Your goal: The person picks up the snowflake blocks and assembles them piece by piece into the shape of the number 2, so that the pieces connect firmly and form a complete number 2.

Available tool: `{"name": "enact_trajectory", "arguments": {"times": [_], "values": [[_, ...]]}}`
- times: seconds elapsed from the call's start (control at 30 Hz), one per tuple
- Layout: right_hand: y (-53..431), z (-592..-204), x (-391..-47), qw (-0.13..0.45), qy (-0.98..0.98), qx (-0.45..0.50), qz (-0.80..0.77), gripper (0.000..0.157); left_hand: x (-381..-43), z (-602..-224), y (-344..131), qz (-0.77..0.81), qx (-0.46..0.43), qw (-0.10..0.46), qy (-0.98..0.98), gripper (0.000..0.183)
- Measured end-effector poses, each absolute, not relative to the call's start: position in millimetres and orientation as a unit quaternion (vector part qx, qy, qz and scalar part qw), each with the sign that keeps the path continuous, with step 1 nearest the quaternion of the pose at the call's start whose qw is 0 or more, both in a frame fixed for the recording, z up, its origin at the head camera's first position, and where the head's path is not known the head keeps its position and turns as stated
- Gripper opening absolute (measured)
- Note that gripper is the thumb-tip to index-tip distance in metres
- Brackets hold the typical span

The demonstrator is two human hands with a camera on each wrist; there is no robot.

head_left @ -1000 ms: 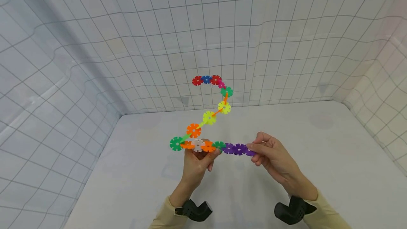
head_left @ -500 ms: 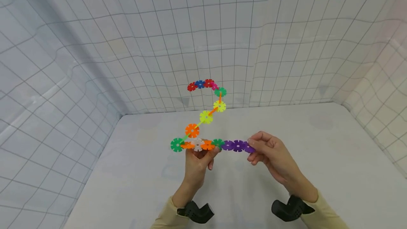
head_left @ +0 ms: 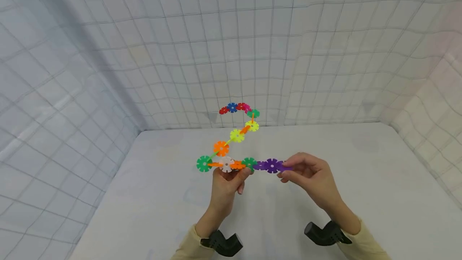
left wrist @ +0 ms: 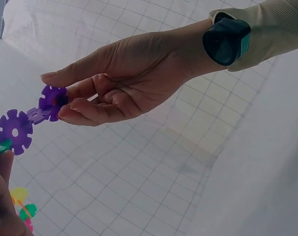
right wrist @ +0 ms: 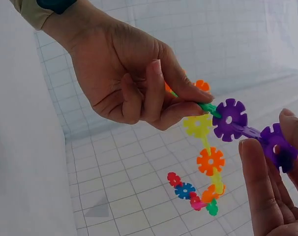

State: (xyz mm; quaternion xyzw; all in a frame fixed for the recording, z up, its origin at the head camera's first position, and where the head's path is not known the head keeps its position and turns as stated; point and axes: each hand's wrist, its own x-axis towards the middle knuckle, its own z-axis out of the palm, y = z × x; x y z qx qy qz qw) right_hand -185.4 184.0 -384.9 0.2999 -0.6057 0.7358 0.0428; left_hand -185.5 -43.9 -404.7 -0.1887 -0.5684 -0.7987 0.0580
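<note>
A chain of slotted plastic snowflake discs is held up above the table. My left hand [head_left: 223, 193] pinches it at a green disc [head_left: 249, 163], seen edge-on between thumb and finger in the right wrist view. At the chain's near end, purple discs [head_left: 272, 165] run rightward, and my right hand [head_left: 315, 177] pinches the last one between thumb and fingers. Left of the green disc come orange ones and a white disc [head_left: 226, 164], then a green corner disc [head_left: 204, 163]. From there the chain bends away through yellow discs [head_left: 237, 135] and curls to a red end disc [head_left: 223, 110].
A white table [head_left: 162, 196] lies beneath the hands. White grid-patterned sheeting [head_left: 252, 51] rises behind it and at both sides. Each wrist wears a black curved device [head_left: 223, 244].
The chain's far, curled end has dipped lower, after swinging left and partly back. My right hand has turned, tilting the purple discs with it. The left hand keeps its pinch and has barely moved.
</note>
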Motion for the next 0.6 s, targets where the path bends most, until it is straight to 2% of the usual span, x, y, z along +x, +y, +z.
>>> {"name": "enact_trajectory", "arguments": {"times": [0.17, 0.27, 0.47, 0.6], "values": [[182.3, -386.2, -187.1, 0.104, -0.565, 0.380, 0.725, 0.022, -182.9, -403.5, -44.6, -0.798, -0.194, 0.046, -0.570, 0.014], [181.7, -387.1, -189.0, 0.122, -0.563, 0.391, 0.717, 0.020, -184.2, -404.4, -42.9, -0.798, -0.185, 0.042, -0.572, 0.015], [181.4, -395.0, -195.0, 0.100, -0.587, 0.350, 0.723, 0.014, -189.1, -412.5, -39.6, -0.796, -0.133, 0.016, -0.590, 0.021], [182.2, -407.7, -199.0, 0.076, -0.591, 0.335, 0.730, 0.013, -191.9, -423.6, -39.1, -0.797, -0.086, -0.008, -0.598, 0.018]]}}
